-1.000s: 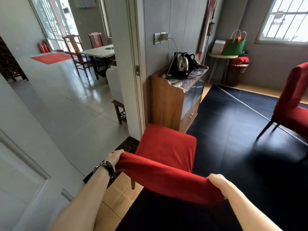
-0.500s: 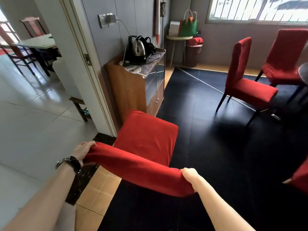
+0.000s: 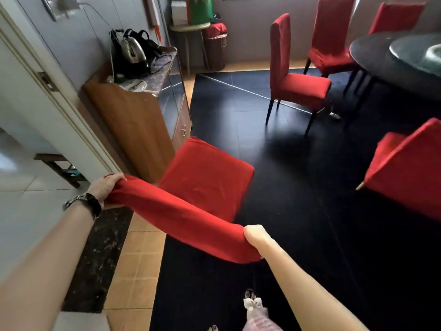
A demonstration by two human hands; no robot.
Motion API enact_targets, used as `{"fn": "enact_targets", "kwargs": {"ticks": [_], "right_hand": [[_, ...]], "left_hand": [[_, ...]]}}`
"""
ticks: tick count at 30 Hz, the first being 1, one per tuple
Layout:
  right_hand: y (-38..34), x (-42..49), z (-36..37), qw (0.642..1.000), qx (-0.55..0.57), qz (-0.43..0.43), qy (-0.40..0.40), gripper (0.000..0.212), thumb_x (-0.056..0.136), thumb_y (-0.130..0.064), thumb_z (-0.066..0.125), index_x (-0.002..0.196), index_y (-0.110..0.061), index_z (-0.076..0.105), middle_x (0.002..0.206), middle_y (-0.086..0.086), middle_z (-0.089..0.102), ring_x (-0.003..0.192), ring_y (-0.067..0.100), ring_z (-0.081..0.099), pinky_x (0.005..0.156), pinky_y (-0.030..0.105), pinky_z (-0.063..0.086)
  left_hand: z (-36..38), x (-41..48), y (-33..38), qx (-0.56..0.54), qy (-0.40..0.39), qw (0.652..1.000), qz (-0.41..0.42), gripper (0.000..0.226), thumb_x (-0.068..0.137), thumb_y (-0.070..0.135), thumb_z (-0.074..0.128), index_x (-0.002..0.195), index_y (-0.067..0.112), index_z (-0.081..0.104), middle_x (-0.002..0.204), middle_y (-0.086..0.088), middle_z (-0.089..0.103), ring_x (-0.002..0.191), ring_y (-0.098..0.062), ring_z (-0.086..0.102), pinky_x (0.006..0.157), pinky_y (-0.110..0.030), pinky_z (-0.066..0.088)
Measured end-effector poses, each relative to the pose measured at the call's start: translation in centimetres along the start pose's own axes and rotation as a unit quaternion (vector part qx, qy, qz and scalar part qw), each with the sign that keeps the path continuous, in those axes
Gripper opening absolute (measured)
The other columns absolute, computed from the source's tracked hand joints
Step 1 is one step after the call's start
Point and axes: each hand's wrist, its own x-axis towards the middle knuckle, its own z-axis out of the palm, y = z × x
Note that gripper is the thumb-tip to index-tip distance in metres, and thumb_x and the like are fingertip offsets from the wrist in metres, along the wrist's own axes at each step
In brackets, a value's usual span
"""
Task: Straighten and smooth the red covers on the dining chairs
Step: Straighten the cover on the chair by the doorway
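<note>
Just below me stands a dining chair in a red cover; I look down over its backrest top (image 3: 181, 218) onto the seat (image 3: 207, 177). My left hand (image 3: 106, 187), with a dark watch at the wrist, grips the left corner of the backrest top. My right hand (image 3: 257, 237) grips the right corner, fingers wrapped under the cloth. The fabric along the top edge lies stretched between both hands. Three more red-covered chairs (image 3: 293, 75) (image 3: 331, 34) (image 3: 396, 17) stand by the round dark table (image 3: 381, 60). A fourth (image 3: 410, 168) is at the right edge.
A wooden cabinet (image 3: 133, 115) with a kettle (image 3: 132, 53) and cables stands right behind the chair seat. A door frame (image 3: 55, 99) is on the left. A small round side table (image 3: 191, 27) with a green bag and a bin are at the back wall. Black floor stretches to the right.
The view has swung right and down, bringing the round table and more red chairs into sight. Both hands keep their grip on the backrest corners.
</note>
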Motion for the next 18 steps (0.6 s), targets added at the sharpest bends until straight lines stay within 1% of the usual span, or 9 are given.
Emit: {"fn": "enact_targets", "kwargs": {"ticks": [1, 2, 4, 6, 8, 10, 12, 16, 18], "right_hand": [[0.2, -0.3, -0.1, 1.000, 0.006, 0.002, 0.001, 0.042, 0.097, -0.021, 0.039, 0.133, -0.003, 0.051, 0.132, 0.017, 0.055, 0.121, 0.032, 0.053, 0.096, 0.033, 0.042], [0.3, -0.4, -0.1, 1.000, 0.014, 0.007, 0.003, 0.042, 0.097, -0.022, 0.039, 0.133, -0.004, 0.050, 0.132, 0.017, 0.054, 0.120, 0.032, 0.053, 0.096, 0.033, 0.042], [0.7, -0.4, 0.0, 0.999, 0.028, 0.015, 0.008, 0.043, 0.097, -0.024, 0.039, 0.134, -0.004, 0.050, 0.132, 0.017, 0.054, 0.120, 0.032, 0.053, 0.097, 0.034, 0.042], [0.9, -0.5, 0.4, 0.999, 0.036, 0.027, 0.007, 0.043, 0.098, -0.023, 0.039, 0.135, -0.003, 0.049, 0.133, 0.018, 0.053, 0.121, 0.033, 0.052, 0.101, 0.036, 0.041], [1.1, -0.7, 0.9, 0.999, 0.038, 0.035, 0.004, 0.043, 0.098, -0.020, 0.038, 0.135, -0.001, 0.049, 0.134, 0.019, 0.052, 0.122, 0.034, 0.051, 0.104, 0.038, 0.040], [1.1, -1.1, 1.3, 0.998, 0.043, 0.038, 0.000, 0.043, 0.098, -0.020, 0.037, 0.134, -0.001, 0.050, 0.134, 0.019, 0.052, 0.122, 0.034, 0.051, 0.103, 0.037, 0.039], [1.0, -1.6, 1.5, 0.998, 0.047, 0.042, -0.003, 0.043, 0.098, -0.020, 0.037, 0.135, -0.002, 0.049, 0.134, 0.018, 0.053, 0.122, 0.033, 0.051, 0.102, 0.036, 0.041], [0.9, -2.2, 2.1, 0.998, 0.051, 0.037, -0.019, 0.044, 0.097, -0.025, 0.038, 0.135, -0.005, 0.050, 0.132, 0.017, 0.054, 0.120, 0.032, 0.053, 0.102, 0.037, 0.042], [0.7, -2.4, 2.5, 0.999, 0.038, 0.027, -0.023, 0.045, 0.099, -0.030, 0.037, 0.134, -0.007, 0.051, 0.132, 0.015, 0.055, 0.119, 0.031, 0.053, 0.099, 0.033, 0.041]], "left_hand": [[0.3, 0.3, 0.4, 0.007, -0.014, 1.000, 0.003, 0.007, 0.087, 0.017, 0.060, 0.083, 0.015, 0.054, 0.098, -0.013, 0.050, 0.097, -0.028, 0.048, 0.030, -0.032, 0.048], [0.7, 0.5, 0.8, 0.013, -0.029, 0.999, 0.002, 0.006, 0.087, 0.018, 0.059, 0.086, 0.016, 0.054, 0.099, -0.013, 0.050, 0.097, -0.028, 0.049, 0.032, -0.033, 0.049], [1.2, 1.1, 1.6, 0.024, -0.051, 0.998, 0.003, 0.013, 0.086, 0.021, 0.057, 0.097, 0.016, 0.052, 0.102, -0.013, 0.049, 0.093, -0.028, 0.051, 0.035, -0.035, 0.052], [1.6, 1.5, 2.2, 0.042, -0.067, 0.997, 0.014, 0.006, 0.086, 0.021, 0.056, 0.088, 0.016, 0.053, 0.091, -0.012, 0.050, 0.080, -0.027, 0.053, 0.033, -0.033, 0.050], [2.0, 2.1, 2.8, 0.054, -0.073, 0.995, 0.038, 0.007, 0.086, 0.021, 0.056, 0.080, 0.017, 0.054, 0.083, -0.012, 0.049, 0.075, -0.026, 0.053, 0.033, -0.031, 0.049], [2.4, 2.5, 3.2, 0.059, -0.068, 0.995, 0.049, 0.008, 0.086, 0.022, 0.057, 0.090, 0.016, 0.055, 0.090, -0.012, 0.050, 0.078, -0.026, 0.053, 0.034, -0.030, 0.050], [2.9, 2.9, 3.7, 0.065, -0.063, 0.995, 0.049, 0.016, 0.085, 0.026, 0.058, 0.099, 0.019, 0.054, 0.094, -0.010, 0.049, 0.080, -0.025, 0.053, 0.036, -0.028, 0.051], [3.6, 3.8, 4.6, 0.074, -0.050, 0.994, 0.063, 0.015, 0.083, 0.026, 0.061, 0.090, 0.014, 0.055, 0.081, -0.007, 0.047, 0.067, -0.021, 0.049, 0.032, -0.025, 0.046], [3.5, 4.4, 4.6, 0.051, -0.032, 0.997, 0.055, 0.027, 0.081, 0.028, 0.065, 0.101, 0.014, 0.054, 0.083, -0.006, 0.047, 0.070, -0.023, 0.050, 0.036, -0.027, 0.047]]}}
